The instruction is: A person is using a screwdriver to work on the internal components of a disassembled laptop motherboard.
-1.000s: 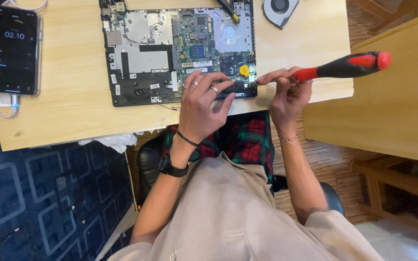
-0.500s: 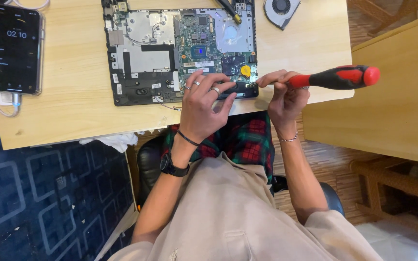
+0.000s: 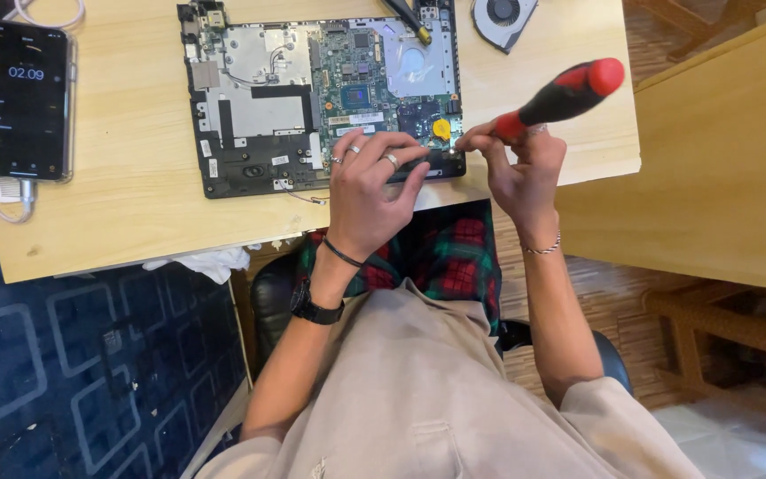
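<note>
While the left hand (image 3: 374,191) lies flat with spread fingers on the near right edge of an opened laptop base (image 3: 321,98), the right hand (image 3: 520,168) has its fingers closed around a screwdriver (image 3: 560,96) with a red and black handle, its tip (hidden behind the fingertips) at the laptop's near right corner. That laptop, circuit board exposed, sits on a pale wooden table (image 3: 126,204). A dark phone (image 3: 25,100) lies at far left, and a small round fan (image 3: 503,18) rests beyond the laptop's far right corner.
</note>
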